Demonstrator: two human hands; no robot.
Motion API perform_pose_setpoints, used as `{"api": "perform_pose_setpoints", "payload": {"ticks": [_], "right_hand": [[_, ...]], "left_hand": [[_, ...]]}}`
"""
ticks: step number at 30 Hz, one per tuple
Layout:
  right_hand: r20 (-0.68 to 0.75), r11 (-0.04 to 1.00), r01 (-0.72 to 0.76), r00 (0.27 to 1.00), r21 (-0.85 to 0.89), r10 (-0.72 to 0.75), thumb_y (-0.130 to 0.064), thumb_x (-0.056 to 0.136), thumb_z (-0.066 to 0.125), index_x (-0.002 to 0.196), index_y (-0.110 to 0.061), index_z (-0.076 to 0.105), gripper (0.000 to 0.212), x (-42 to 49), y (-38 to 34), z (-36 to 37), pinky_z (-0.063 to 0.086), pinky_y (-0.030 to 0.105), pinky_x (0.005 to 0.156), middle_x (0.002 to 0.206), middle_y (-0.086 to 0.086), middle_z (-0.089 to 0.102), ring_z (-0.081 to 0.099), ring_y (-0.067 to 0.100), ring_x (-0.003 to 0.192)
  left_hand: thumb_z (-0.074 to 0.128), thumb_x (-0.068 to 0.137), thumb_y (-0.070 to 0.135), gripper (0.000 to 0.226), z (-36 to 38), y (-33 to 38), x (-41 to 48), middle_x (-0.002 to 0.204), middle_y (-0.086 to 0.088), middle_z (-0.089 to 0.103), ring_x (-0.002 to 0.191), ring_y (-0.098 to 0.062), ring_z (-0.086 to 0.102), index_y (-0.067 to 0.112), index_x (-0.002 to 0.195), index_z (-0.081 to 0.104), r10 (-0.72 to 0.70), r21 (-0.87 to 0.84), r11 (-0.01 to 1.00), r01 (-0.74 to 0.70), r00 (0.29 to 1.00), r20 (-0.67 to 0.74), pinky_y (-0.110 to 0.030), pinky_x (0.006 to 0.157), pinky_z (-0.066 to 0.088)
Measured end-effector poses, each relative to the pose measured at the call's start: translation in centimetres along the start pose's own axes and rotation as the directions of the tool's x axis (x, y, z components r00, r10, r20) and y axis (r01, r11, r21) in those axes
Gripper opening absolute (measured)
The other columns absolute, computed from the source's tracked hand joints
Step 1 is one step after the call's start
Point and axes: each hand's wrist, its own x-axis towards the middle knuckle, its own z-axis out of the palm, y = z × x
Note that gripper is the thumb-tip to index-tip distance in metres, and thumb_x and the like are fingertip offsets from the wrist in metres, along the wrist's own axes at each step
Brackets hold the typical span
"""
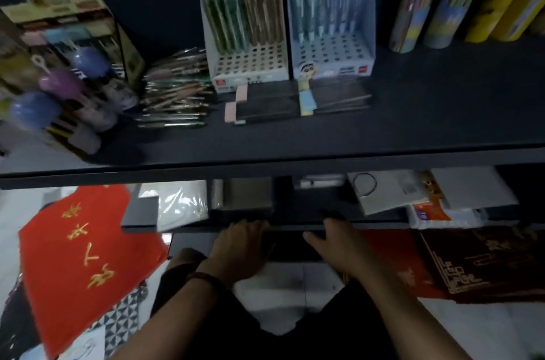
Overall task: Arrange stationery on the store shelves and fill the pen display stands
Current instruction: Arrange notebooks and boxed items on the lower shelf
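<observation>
Light is dim and flat; the dark upper shelf (427, 112) soaks it up, with a dull sheen at its left front corner. At that shelf's left end the hanging trinkets (56, 94) smear with motion blur, the pen display stand (247, 35) at its back is soft, and below it the pale floor (477, 330) reads brightest.

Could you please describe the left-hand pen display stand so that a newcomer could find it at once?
On the upper dark shelf, two pen stands sit side by side at the back. Take the white stand, beside the loose pile of pens. Unlike its pale blue neighbour, it holds green and brown pens under a toothy mouth picture.
</observation>
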Motion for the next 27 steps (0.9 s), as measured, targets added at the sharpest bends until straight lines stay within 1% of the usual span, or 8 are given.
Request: {"api": "perform_pose_setpoints", "payload": {"ticks": [4, 6, 8, 13, 15, 18, 22, 27], "right_hand": [[-0.093, 0.992, 0.116, 0.989, 0.042, -0.111, -0.041, 0.103, 0.061, 0.137, -0.026, 0.056, 0.037, 2.9, -1.6, 6.0, 0.046, 0.018, 0.070, 0.123, 0.000, 0.059, 0.052, 0.012, 0.094], [-0.116, 0.986, 0.129, 0.986, 0.106, -0.116, -0.038, 0.102, 0.063, 0.101, -0.027, 0.062, 0.011, 3.1, -2.1, 9.2, 0.050, 0.016, 0.062, 0.101, -0.005, 0.061, 0.057, 0.008, 0.080], [-0.149, 0.977, 0.126, 0.984, 0.171, -0.100, -0.042, 0.100, 0.066, 0.096, -0.016, 0.067, 0.026, 2.6, -2.4, 12.3, 0.058, 0.026, 0.069, 0.092, -0.001, 0.068, 0.064, 0.009, 0.079], [-0.229, 0.945, 0.191, 0.965, 0.264, -0.131, -0.040, 0.098, 0.069, 0.091, -0.023, 0.064, 0.019, 1.5, -5.4, 16.0, 0.044, 0.007, 0.060, 0.092, -0.011, 0.068, 0.061, -0.003, 0.081], [-0.245, 0.938, 0.201, 0.961, 0.284, -0.131, -0.041, 0.096, 0.070, 0.093, -0.022, 0.065, 0.021, 1.8, -6.5, 16.7, 0.046, 0.009, 0.062, 0.088, -0.009, 0.069, 0.064, 0.000, 0.079], [-0.208, 0.913, 0.204, 0.969, 0.354, -0.135, -0.043, 0.091, 0.073, 0.107, -0.027, 0.069, 0.023, 1.1, -8.3, 17.6, 0.058, 0.028, 0.077, 0.092, -0.007, 0.073, 0.071, 0.009, 0.087], [-0.256, 0.914, 0.275, 0.946, 0.300, -0.200, -0.037, 0.093, 0.074, 0.116, -0.025, 0.071, 0.026, 0.6, -10.2, 17.8, 0.048, 0.015, 0.079, 0.104, -0.008, 0.072, 0.066, 0.001, 0.094], [-0.155, 0.948, 0.213, 0.971, 0.237, -0.180, -0.040, 0.092, 0.072, 0.105, -0.018, 0.070, 0.025, 3.0, -12.9, 19.2, 0.060, 0.033, 0.078, 0.093, 0.001, 0.073, 0.072, 0.018, 0.087]], "left_hand": [[0.035, 0.087, 0.069, 0.054, 5.9, -5.5, 1.2, 0.105, -0.001, 0.075, 0.097, -0.031, 0.071, 0.035, 0.123, 0.057, 0.009, -0.026, 1.000, -0.012, 0.992, -0.125, -0.043, 0.078, 0.058], [0.042, 0.087, 0.063, 0.050, 8.1, -8.3, -0.1, 0.099, -0.001, 0.075, 0.091, -0.030, 0.072, 0.031, 0.119, 0.063, 0.028, -0.057, 0.998, -0.040, 0.979, -0.203, -0.040, 0.074, 0.059], [0.050, 0.085, 0.059, 0.044, 9.5, -10.9, -2.6, 0.102, 0.002, 0.073, 0.091, -0.025, 0.072, 0.031, 0.114, 0.066, 0.021, -0.162, 0.985, -0.061, 0.972, -0.233, -0.034, 0.075, 0.058], [0.052, 0.082, 0.060, 0.047, 9.9, -15.4, -5.5, 0.108, 0.003, 0.071, 0.096, -0.021, 0.071, 0.028, 0.113, 0.067, -0.027, -0.313, 0.946, -0.079, 0.947, -0.321, -0.032, 0.082, 0.055], [0.050, 0.080, 0.060, 0.051, 10.0, -16.2, -5.9, 0.107, 0.001, 0.072, 0.097, -0.024, 0.071, 0.025, 0.113, 0.069, -0.042, -0.324, 0.942, -0.090, 0.925, -0.378, -0.034, 0.083, 0.056], [0.049, 0.078, 0.063, 0.055, 9.9, -16.6, -7.2, 0.110, 0.003, 0.071, 0.101, -0.021, 0.069, 0.026, 0.114, 0.068, -0.072, -0.368, 0.927, -0.071, 0.930, -0.361, -0.036, 0.087, 0.055], [0.051, 0.079, 0.059, 0.047, 8.6, -18.1, -7.6, 0.104, 0.000, 0.073, 0.101, -0.024, 0.071, 0.025, 0.105, 0.069, -0.035, -0.366, 0.925, -0.103, 0.935, -0.352, -0.036, 0.086, 0.054], [0.052, 0.075, 0.059, 0.053, 5.6, -20.2, -7.1, 0.102, -0.005, 0.075, 0.102, -0.027, 0.068, 0.019, 0.104, 0.073, -0.140, -0.388, 0.922, 0.013, 0.943, -0.301, -0.035, 0.087, 0.051]]}}
